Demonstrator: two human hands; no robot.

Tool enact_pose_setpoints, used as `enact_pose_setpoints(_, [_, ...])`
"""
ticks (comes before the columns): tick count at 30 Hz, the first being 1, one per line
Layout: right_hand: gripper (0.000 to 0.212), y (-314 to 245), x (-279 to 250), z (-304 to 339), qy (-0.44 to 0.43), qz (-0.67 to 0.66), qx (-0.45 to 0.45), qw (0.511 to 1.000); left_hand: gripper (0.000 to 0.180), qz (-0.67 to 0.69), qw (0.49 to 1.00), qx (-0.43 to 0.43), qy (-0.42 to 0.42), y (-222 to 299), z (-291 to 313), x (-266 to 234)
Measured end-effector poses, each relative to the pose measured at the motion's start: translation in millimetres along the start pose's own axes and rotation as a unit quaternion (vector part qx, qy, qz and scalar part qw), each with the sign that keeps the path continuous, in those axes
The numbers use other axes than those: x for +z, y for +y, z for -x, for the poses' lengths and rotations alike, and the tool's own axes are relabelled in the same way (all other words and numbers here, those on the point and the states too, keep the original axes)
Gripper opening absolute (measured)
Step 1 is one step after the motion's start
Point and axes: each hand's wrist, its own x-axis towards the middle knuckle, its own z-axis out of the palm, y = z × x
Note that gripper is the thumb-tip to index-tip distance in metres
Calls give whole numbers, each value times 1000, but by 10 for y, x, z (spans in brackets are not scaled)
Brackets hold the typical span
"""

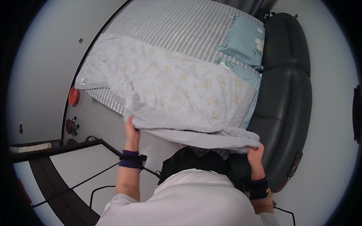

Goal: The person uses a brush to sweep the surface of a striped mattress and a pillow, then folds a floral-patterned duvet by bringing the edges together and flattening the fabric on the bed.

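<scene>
A pale quilt (pixel 181 81) with a faint yellow floral print lies spread over the near half of a bed. Its near edge is lifted and stretched between my two hands, sagging a little in the middle. My left hand (pixel 131 130) is closed on that edge at the left, with the fingers partly hidden by cloth. At the right end, beside the black headboard, my right hand (pixel 256 151) grips the quilt's corner. One blue-green pillow (pixel 245 41) with white flowers rests at the head of the bed. A second pillow (pixel 241 74) is mostly covered by the quilt.
A striped grey sheet (pixel 162 22) covers the mattress. The padded black headboard (pixel 283 98) curves along the right. At the left stand a red basin (pixel 74 96) and a small round stool (pixel 71 127). A dark-framed piece of furniture (pixel 45 180) fills the lower left. A power strip (pixel 296 164) hangs beside the headboard.
</scene>
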Motion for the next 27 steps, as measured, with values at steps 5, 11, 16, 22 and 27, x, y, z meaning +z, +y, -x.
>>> enact_pose_setpoints(5, [20,-372,-231,248,-56,-64,16,996,40,69,989,61,-115,940,405,720])
enact_pose_setpoints(11, [29,140,-196,498,-218,-35,176,959,41,-15,999,41,10,524,443,218])
enact_pose_setpoints(16, [29,430,-182,348,-140,-10,150,979,35,-108,990,80,36,397,180,655])
enact_pose_setpoints(22, [31,1052,-207,-601,12,28,115,993,29,-212,964,156,-47,199,-529,2022])
enact_pose_setpoints(27, [37,1584,-401,-1642,110,-28,123,986,36,-417,881,181,-131,-335,-1314,3093])
